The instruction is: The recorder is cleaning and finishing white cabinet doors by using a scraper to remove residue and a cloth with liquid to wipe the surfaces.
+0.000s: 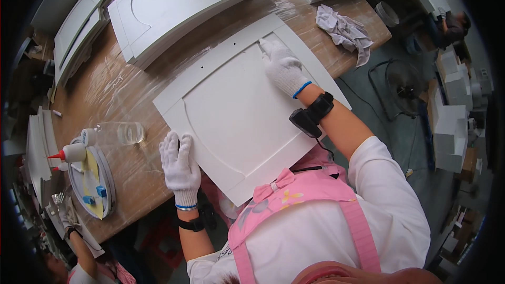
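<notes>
A white door panel point(236, 110) with a recessed, curved-edge centre lies tilted in front of me, partly on the table and reaching over its near edge against my apron. Two small dark holes show along its far frame strip. My right hand point(284, 67), in a white knitted glove, rests at the recess's far right corner. Its fingers are bunched, the tips at the groove; anything inside them is hidden. My left hand point(180, 165), also gloved, is at the panel's left edge with its fingers stretched out and apart, holding nothing.
Stacked white panels point(184, 8) stand at the back, beside a crumpled cloth point(344, 31). On the left are a clear bottle point(123, 133), a red-tipped glue bottle point(71, 153) and a round lid point(109, 192) carrying blue pieces. A floor fan point(404, 87) stands right; other people work nearby.
</notes>
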Motion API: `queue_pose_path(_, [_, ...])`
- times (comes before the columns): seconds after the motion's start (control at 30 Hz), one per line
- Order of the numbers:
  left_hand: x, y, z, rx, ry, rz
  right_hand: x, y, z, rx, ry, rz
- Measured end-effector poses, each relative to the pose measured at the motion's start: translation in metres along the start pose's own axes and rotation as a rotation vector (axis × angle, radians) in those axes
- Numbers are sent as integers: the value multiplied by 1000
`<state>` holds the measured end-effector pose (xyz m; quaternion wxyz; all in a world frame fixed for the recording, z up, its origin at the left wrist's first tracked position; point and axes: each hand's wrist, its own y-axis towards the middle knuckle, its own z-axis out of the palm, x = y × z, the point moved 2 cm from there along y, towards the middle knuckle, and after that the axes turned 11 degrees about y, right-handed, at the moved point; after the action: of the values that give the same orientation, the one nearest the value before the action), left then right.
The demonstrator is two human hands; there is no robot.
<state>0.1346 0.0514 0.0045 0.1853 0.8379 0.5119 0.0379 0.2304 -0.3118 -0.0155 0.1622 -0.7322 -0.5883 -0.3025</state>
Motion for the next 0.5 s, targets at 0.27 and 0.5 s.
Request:
queue_pose_path(0.27, [0, 0, 2, -15, -14, 6, 5, 7, -12, -26, 58, 218])
queue_pose_path(0.5, [4, -3, 4, -28, -4, 6, 10, 7, -27, 20, 329, 588])
